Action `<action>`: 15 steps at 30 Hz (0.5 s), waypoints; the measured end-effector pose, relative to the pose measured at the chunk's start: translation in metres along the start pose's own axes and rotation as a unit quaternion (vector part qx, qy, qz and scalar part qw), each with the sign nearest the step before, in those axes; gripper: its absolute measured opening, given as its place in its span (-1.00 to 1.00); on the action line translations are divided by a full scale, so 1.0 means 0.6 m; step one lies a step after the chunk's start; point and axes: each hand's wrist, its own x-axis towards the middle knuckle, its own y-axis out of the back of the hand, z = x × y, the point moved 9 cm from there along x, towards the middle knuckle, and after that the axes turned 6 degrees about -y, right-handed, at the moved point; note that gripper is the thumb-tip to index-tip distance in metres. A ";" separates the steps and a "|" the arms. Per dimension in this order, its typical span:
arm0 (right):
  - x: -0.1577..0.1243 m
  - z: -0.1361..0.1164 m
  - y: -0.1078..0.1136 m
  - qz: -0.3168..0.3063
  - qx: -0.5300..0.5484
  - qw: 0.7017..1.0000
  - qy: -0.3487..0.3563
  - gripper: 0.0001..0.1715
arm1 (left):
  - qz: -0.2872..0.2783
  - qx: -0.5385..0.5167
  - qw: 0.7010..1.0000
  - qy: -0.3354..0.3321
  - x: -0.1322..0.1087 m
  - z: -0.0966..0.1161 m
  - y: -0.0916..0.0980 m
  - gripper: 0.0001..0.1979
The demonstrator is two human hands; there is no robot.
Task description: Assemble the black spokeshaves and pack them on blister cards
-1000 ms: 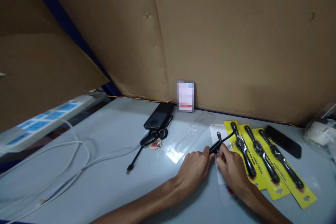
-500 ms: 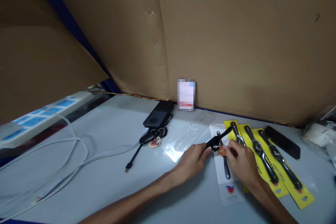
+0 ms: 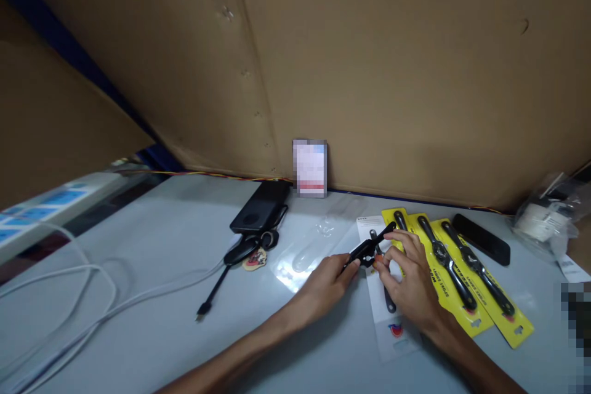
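A black spokeshave (image 3: 365, 250) is held above the table at a slant. My left hand (image 3: 329, 280) is closed round its near handle. At its middle, my right hand (image 3: 409, 274) pinches a small orange piece (image 3: 378, 260) between thumb and forefinger, its other fingers raised near the far handle. Exactly what the orange piece is, I cannot tell. Beneath lies a white backing card (image 3: 385, 332) printed with a dark tool, partly covered by my right hand. Packaged spokeshaves on yellow cards (image 3: 517, 331) lie just to the right.
A clear plastic blister (image 3: 300, 258) lies left of the card. Farther left are a black power bank (image 3: 253, 212), a short black cable (image 3: 215, 292) and white cables (image 3: 152, 289). A black phone (image 3: 482, 239) and a plastic bag (image 3: 542, 221) are at the right. Cardboard (image 3: 392, 74) walls the back.
The view has shifted slightly, so things appear farther left. My right hand's upper fingers have lifted and spread toward the far handle. My left hand keeps its hold on the spokeshave.
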 end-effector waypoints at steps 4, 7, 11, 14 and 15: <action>-0.002 0.008 -0.011 -0.020 -0.008 1.000 -0.015 -0.86 | 0.004 0.009 1.000 -0.006 -0.002 0.005 0.002 -0.59; -0.006 0.012 -0.021 -0.033 -0.033 0.998 -0.042 -0.91 | 0.017 0.022 1.000 -0.011 -0.003 0.007 0.005 -0.58; -0.012 0.001 -0.030 -0.037 -0.047 0.998 -0.029 -0.86 | 0.027 0.067 0.997 -0.022 -0.004 0.011 0.007 -0.60; -0.015 -0.009 -0.025 -0.022 -0.051 0.998 -0.012 -0.78 | 0.040 0.071 0.996 -0.026 -0.004 0.011 0.009 -0.61; -0.015 -0.008 -0.022 -0.016 -0.058 0.998 -0.018 -0.80 | 0.047 0.071 0.996 -0.027 -0.004 0.011 0.011 -0.61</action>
